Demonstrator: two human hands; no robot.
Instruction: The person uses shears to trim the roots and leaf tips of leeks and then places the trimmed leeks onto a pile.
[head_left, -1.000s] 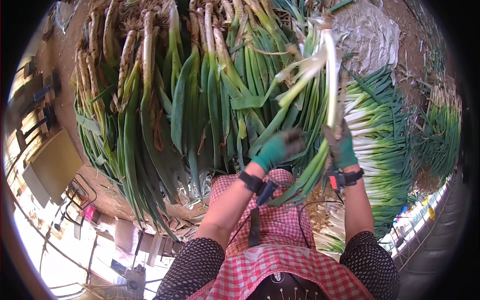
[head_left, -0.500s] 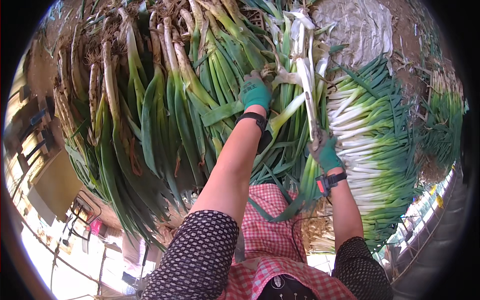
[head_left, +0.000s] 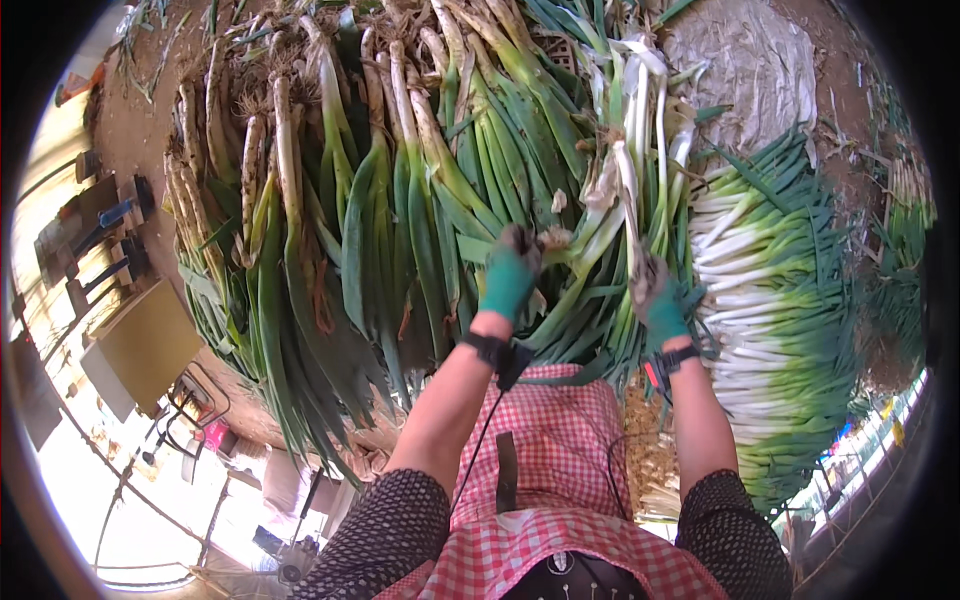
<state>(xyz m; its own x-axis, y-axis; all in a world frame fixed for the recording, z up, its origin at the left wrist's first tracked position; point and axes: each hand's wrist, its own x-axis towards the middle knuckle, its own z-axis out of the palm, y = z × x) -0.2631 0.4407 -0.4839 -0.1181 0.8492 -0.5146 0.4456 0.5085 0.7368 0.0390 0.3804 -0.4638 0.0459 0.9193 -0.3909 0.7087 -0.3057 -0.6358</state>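
My right hand [head_left: 658, 300], in a green glove with dirty grey fingers, closes round a green onion [head_left: 628, 190]. Its pale stalk points away from me, and the leaves run below the hand. My left hand [head_left: 510, 272], gloved alike, has curled fingers beside the root tuft [head_left: 555, 238] of another onion; what the fingers hold, if anything, is hidden. Under and around the left hand lies a heap of untrimmed green onions [head_left: 410, 200] with brown, soil-covered stalks. To the right of my right hand, peeled green onions [head_left: 765, 300] lie stacked with white ends facing left.
A crumpled pale plastic sheet [head_left: 740, 70] lies on the soil at the far right. More onions [head_left: 900, 230] stand beyond the peeled stack. On the left are a yellowish box [head_left: 150, 345] and a metal-framed chair [head_left: 200, 400]. A checked apron [head_left: 560, 440] covers my lap.
My left hand has drawn back toward me from the far part of the heap. My right hand stays round the onion at nearly the same spot. The view has shifted slightly.
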